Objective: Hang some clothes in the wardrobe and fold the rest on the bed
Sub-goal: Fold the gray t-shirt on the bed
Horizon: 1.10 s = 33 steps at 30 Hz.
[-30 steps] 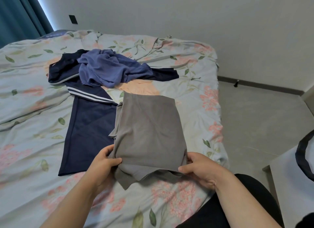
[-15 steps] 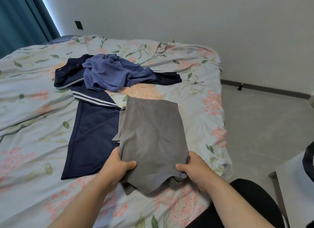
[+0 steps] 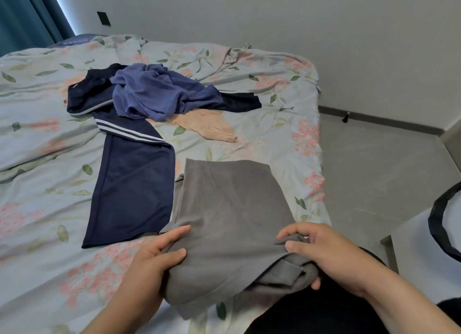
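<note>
Status, folding stage. I hold the grey garment [image 3: 229,224] at its near end, which hangs over the near edge of the bed [image 3: 294,144], close against my lap. My left hand [image 3: 154,256] grips its left corner, thumb on top and fingers curled underneath. My right hand [image 3: 321,251] pinches the bunched right corner, fingers curled round the cloth. The garment is already doubled into a rough rectangle with its far half flat on the quilt; the near end is rumpled, with a loose flap showing under my right hand. I judge this fold to be partly done: one more fold, or a squaring-up, is needed.

Left to do, as far as I can see:
- navy trousers with white stripes [image 3: 129,184], spread out just left of the grey garment, its edge touching or slightly tucked under it; unfolded.
- blue-violet garment [image 3: 159,94], crumpled in a heap on top of the trousers' upper part, well beyond my hands.
- peach garment [image 3: 204,124], lying loose, partly under the blue heap.

No finished folded pile is visible on the bed. The wardrobe is out of view, so I cannot tell how the hanging part stands. A white basket with a dark rim [image 3: 444,224] shows at the right.
</note>
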Tool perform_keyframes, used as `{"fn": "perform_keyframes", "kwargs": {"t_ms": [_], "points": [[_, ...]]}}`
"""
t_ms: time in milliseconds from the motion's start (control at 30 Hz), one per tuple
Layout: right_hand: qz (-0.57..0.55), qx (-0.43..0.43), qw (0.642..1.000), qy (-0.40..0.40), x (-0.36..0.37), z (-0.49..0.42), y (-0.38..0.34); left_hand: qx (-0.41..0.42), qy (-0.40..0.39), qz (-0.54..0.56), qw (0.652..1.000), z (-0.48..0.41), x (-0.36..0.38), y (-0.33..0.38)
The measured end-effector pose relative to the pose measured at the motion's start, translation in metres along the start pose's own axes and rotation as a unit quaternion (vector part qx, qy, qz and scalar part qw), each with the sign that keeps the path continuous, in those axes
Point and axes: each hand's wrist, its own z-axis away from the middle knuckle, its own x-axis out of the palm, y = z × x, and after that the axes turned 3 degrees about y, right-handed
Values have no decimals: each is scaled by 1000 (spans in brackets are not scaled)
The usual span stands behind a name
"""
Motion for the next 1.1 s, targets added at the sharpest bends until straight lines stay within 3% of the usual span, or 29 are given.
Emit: {"fn": "perform_keyframes", "kwargs": {"t_ms": [67, 133, 233, 333, 433, 533, 733, 833, 900, 933, 1000, 1033, 1100], "points": [[-167, 42, 983, -55, -10, 3, -2, -53, -33, 61, 996, 3, -2, 9], [-311, 54, 941, -123, -18, 2, -3, -98, -105, 142, 979, -4, -9, 19], [-247, 24, 961, -119, -19, -14, -6, -112, -191, 113, 969, -24, -14, 34], [-142, 25, 989, -8, -10, -43, -20, -95, -202, 38, 974, -43, -4, 48], [-55, 57, 991, 112, -7, -78, -32, -63, -90, -94, 990, -66, 16, 63], [31, 85, 983, 161, -13, -113, -41, -59, 21, -278, 958, -99, 29, 73], [81, 118, 974, 174, -13, -158, -45, -186, 71, -294, 935, -155, 32, 74], [235, 85, 950, 188, -11, -164, -47, -147, 106, -270, 946, -156, 36, 64], [249, 18, 950, 190, -8, -166, -46, -35, 148, -310, 938, -147, 35, 55], [215, -13, 961, 175, -6, -165, -46, 54, 184, -373, 908, -140, 33, 50], [154, -61, 976, 143, -6, -165, -46, 271, 216, -489, 800, -123, 36, 46], [162, -78, 975, 133, -8, -168, -45, 358, 165, -524, 755, -116, 41, 45], [161, -84, 975, 128, -13, -174, -44, 385, 23, -614, 688, -114, 51, 39]]}}
